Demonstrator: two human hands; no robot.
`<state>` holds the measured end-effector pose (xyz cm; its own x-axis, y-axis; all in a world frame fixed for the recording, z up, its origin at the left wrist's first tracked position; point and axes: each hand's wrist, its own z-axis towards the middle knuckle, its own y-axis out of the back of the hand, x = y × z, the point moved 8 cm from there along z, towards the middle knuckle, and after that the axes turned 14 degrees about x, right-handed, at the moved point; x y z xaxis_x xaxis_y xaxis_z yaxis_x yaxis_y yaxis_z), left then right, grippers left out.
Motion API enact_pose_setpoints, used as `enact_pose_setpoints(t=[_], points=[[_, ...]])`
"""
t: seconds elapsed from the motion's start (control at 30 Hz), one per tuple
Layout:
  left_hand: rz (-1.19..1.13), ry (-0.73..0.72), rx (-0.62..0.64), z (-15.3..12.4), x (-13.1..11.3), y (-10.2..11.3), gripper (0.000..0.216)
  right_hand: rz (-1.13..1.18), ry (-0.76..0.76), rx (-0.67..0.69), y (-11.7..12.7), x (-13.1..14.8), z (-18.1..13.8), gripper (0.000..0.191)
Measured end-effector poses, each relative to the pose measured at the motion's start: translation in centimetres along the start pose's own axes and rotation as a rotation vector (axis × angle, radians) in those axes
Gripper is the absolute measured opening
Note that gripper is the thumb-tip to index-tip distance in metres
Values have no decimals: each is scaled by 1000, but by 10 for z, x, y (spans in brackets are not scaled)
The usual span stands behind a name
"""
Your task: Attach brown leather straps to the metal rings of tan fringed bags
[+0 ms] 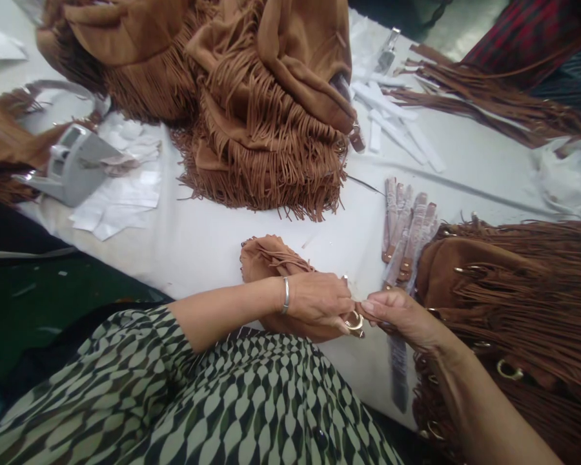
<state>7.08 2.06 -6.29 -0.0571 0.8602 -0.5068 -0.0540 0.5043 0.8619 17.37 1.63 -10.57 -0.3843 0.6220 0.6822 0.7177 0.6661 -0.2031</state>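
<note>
Brown bag [264,258] under left hand [319,297]; wrapped straps [419,223] nearby.

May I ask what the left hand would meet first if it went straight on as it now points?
Probably the right hand, just ahead of the left hand; depth is unclear, so the brown strap piece between them might come first.

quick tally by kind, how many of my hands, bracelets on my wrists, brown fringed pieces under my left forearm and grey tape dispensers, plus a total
hands: 2 (left hand, right hand)
bracelet: 1
brown fringed piece: 1
grey tape dispenser: 1
total: 5
</note>
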Motion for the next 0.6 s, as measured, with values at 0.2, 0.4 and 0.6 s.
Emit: enact_pose_setpoints(t=[0.2,0.4,0.6], points=[[-51,-36,-41,-5,2,1,34,-56,59,30,-14,18,-3,44],[-7,3,-45,-7,1,-3,37,-191,105,-75,-23,22,-14,40],[109,151,-115,-7,7,5,44,-302,187,-462,-21,28,-33,34]])
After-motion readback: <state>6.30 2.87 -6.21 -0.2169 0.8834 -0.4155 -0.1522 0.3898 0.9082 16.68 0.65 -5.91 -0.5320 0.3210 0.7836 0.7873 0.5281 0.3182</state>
